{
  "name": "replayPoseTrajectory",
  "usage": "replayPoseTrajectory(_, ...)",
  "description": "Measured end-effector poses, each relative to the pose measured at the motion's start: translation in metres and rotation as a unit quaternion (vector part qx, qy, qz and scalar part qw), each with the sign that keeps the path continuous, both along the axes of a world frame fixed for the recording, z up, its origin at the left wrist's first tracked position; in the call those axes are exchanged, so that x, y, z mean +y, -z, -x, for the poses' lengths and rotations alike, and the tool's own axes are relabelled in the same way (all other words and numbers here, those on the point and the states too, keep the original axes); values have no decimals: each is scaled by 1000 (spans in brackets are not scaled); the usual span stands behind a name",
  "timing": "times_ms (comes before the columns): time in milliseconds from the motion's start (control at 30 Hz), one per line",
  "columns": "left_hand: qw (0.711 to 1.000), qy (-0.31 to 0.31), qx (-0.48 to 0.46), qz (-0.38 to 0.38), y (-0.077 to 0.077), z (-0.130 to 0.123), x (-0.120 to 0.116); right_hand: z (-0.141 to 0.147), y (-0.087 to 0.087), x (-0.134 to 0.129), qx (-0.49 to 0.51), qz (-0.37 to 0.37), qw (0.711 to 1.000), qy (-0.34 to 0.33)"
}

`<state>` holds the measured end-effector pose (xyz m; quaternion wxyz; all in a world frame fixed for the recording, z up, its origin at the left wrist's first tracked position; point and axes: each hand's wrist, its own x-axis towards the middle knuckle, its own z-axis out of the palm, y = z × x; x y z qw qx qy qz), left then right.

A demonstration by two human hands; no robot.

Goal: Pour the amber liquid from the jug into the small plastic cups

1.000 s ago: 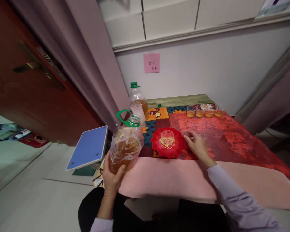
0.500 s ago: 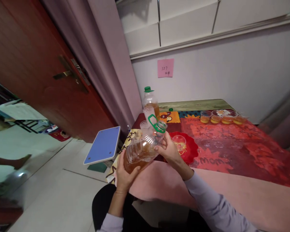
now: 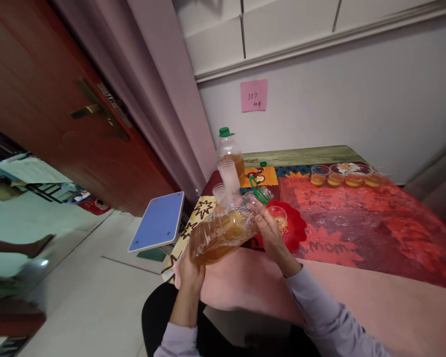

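A large clear plastic bottle point(image 3: 223, 235) with amber liquid is tilted, its uncapped mouth toward the red scalloped tray point(image 3: 299, 230). My left hand point(image 3: 191, 267) is wrapped around its base. Up by the neck, my right hand point(image 3: 269, 230) grips the bottle; a green handle ring point(image 3: 258, 191) hangs at the neck. Just beyond my right hand, a clear plastic cup point(image 3: 277, 216) sits in the tray. Behind the bottle stands a stack of clear cups point(image 3: 229, 174), with another cup point(image 3: 219, 192) beside it.
A second bottle point(image 3: 230, 156) with a green cap stands at the back left, near a loose green cap point(image 3: 263, 164). Several cups of amber liquid point(image 3: 353, 179) line the table's back right. A blue-topped stool point(image 3: 158, 220) is at the left; a wooden door point(image 3: 59, 99) stands beyond.
The bottle has tipped further, its mouth moving right and lower, toward the tray's cup. Both hands stay on it; the right hand has shifted slightly right with the neck.
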<state>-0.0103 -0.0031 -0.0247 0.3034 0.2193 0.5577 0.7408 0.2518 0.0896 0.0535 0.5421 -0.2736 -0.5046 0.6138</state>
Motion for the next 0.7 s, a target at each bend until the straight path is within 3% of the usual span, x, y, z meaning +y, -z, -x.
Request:
replayPoseTrajectory(167, 1000, 7, 9, 7, 2, 2, -3, 2, -2, -1, 13, 18, 1000, -15)
replayPoseTrajectory(300, 1000, 17, 7, 9, -6, 7, -5, 5, -3, -3, 19, 26, 999, -1)
replayPoseTrajectory(500, 997, 16, -72, 16, -37, 1, -8, 10, -6, -8, 77, 46, 996, -13)
replayPoseTrajectory(700, 988, -35, -151, 24, -77, -9, -15, 24, 11, -15, 154, 76, 985, -27)
